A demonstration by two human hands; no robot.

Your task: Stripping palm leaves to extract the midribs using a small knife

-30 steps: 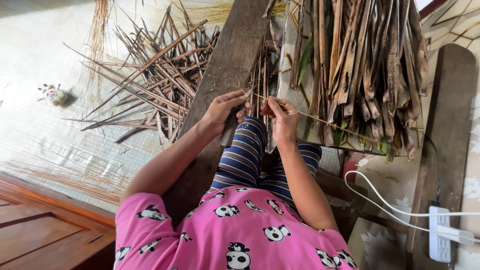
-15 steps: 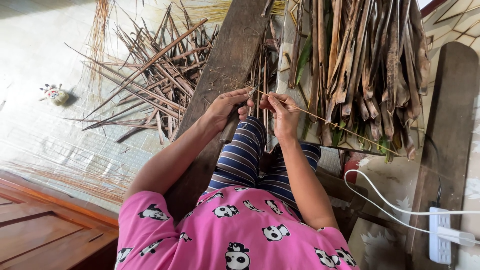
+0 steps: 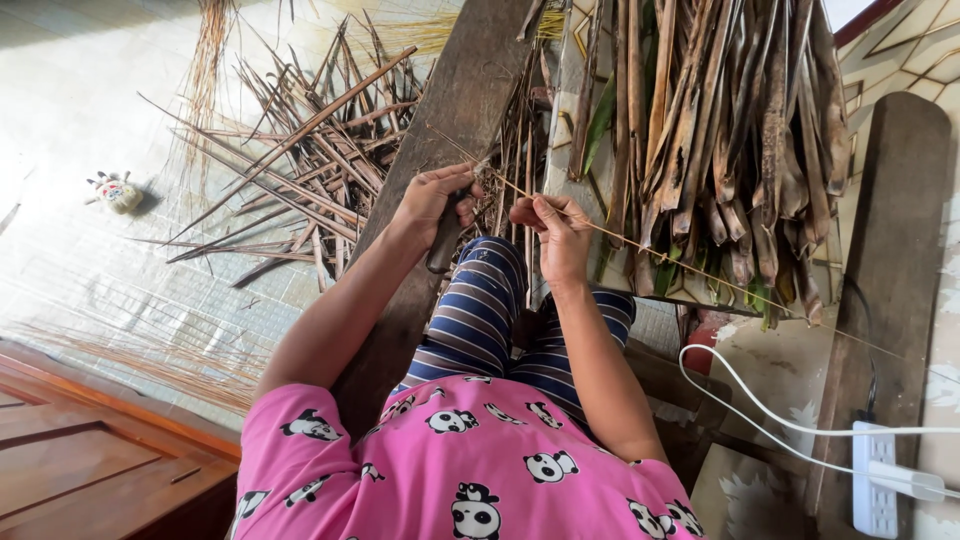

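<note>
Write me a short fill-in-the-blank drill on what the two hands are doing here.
1. The left hand grips a dark-handled ____, whose handle points back toward the body.
2. The right hand pinches a thin pale ____ that runs off to the right.
3. A heap of dry brown leaf stalks lies on the pale floor to the ____ of the dark wooden plank.

Missing words: knife; strip; left

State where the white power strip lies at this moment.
In the head view the white power strip lies at the lower right corner, on the dark wooden plank to the person's right, with a white cable running from it toward the striped trousers.
</note>
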